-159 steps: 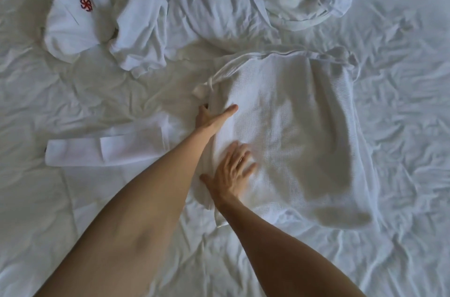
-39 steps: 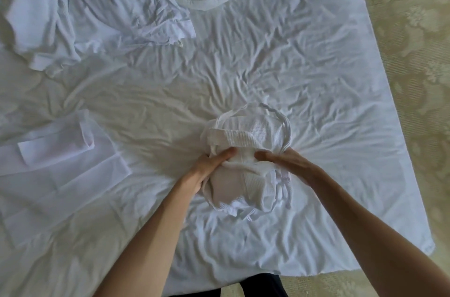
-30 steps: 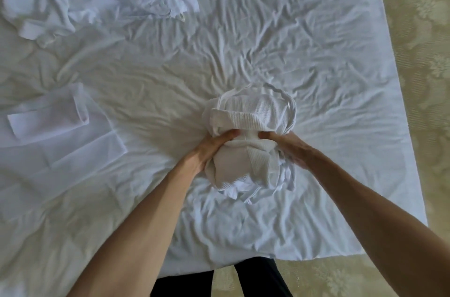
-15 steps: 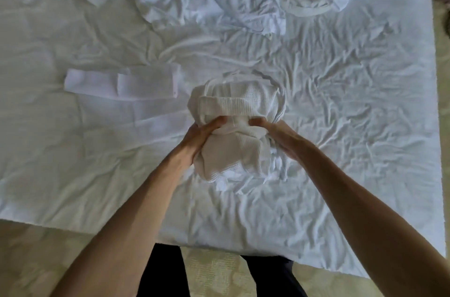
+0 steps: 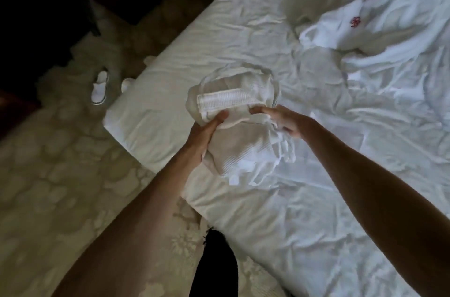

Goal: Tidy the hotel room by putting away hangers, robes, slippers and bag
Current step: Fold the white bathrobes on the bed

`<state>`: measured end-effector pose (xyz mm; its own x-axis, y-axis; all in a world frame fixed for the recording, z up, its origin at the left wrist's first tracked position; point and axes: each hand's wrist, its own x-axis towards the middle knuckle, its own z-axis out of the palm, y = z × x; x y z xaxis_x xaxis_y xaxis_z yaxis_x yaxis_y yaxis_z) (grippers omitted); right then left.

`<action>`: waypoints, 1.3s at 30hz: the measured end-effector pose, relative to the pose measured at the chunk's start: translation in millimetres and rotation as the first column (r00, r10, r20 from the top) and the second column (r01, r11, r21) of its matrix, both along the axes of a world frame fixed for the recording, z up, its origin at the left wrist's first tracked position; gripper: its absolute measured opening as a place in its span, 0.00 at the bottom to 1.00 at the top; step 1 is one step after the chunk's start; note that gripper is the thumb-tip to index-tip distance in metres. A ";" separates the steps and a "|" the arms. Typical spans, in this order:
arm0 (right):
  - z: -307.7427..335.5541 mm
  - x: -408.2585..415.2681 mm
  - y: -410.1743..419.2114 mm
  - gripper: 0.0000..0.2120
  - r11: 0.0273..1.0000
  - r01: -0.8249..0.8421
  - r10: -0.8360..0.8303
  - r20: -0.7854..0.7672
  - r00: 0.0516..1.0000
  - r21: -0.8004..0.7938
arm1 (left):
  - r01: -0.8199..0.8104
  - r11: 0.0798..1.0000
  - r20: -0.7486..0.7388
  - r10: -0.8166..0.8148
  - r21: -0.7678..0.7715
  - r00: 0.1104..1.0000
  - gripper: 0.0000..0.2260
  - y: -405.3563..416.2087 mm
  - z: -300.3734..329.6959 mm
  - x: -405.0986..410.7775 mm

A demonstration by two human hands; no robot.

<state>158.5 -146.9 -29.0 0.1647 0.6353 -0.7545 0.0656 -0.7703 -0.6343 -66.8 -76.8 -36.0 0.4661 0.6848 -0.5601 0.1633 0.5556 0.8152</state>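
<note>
A folded white waffle robe (image 5: 239,111) is bundled between both my hands, lifted above the corner of the bed (image 5: 292,211). My left hand (image 5: 205,132) grips its left side with the thumb on top. My right hand (image 5: 280,120) holds its right side, fingers curled into the cloth. A second white robe (image 5: 350,29) with a red emblem lies crumpled on the bed at the upper right. One white slipper (image 5: 99,87) lies on the carpet left of the bed, and a second slipper (image 5: 127,83) shows partly at the bed's corner.
Patterned beige carpet (image 5: 60,175) covers the floor to the left. Dark furniture (image 5: 36,4) stands in the upper left corner. My dark trouser leg (image 5: 216,265) is at the bottom, against the bed's edge.
I have turned left with the robe bundle in both hands; it now hangs over the bed's corner. The carpet, slippers and dark furniture have come into view.
</note>
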 end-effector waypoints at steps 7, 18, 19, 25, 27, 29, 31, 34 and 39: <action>-40.0 -103.2 202.1 0.50 0.973 -0.229 0.228 -0.031 0.973 -0.029 | -0.360 0.932 -0.023 0.362 0.042 0.932 0.34 122.5 -34.9 -116.1; -142.2 -144.7 309.6 0.57 0.947 -0.318 0.322 0.220 0.921 -0.055 | -0.626 0.772 -0.165 0.607 -0.110 0.777 0.36 175.6 -161.2 -122.5; -159.1 -143.4 310.0 0.57 0.953 -0.304 0.298 0.225 0.928 -0.009 | -0.637 0.766 -0.212 0.612 -0.081 0.762 0.41 178.6 -174.0 -121.5; -172.9 -135.4 318.3 0.41 0.938 -0.340 0.313 0.248 0.917 0.070 | -0.603 0.797 -0.325 0.579 0.030 0.748 0.45 195.9 -190.5 -115.7; -158.0 -136.9 316.8 0.44 0.929 -0.367 0.351 0.213 0.912 0.039 | -0.619 0.785 -0.357 0.573 -0.018 0.738 0.51 192.8 -175.2 -119.3; -137.3 -132.2 311.7 0.48 0.931 -0.363 0.352 0.152 0.924 0.050 | -0.632 0.775 -0.380 0.590 0.017 0.712 0.51 186.1 -151.7 -125.7; -119.8 -121.7 306.0 0.49 0.942 -0.326 0.317 0.111 0.942 0.075 | -0.593 0.777 -0.413 0.621 0.213 0.666 0.48 177.4 -127.5 -137.6; -85.1 -89.7 294.8 0.57 0.951 -0.252 0.240 0.085 0.967 0.181 | -0.414 0.746 -0.398 0.642 0.522 0.655 0.46 172.9 -84.5 -137.4; -21.4 -6.3 249.5 0.40 0.924 -0.039 0.011 0.075 0.997 0.381 | -0.207 0.757 -0.317 0.483 0.620 0.816 0.42 179.1 -10.6 -60.2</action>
<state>152.2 102.6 -50.4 0.1882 0.8776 -0.4409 0.1367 -0.4679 -0.8731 -126.9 102.3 -46.5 -0.0637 0.9901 -0.1250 0.4579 0.1403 0.8779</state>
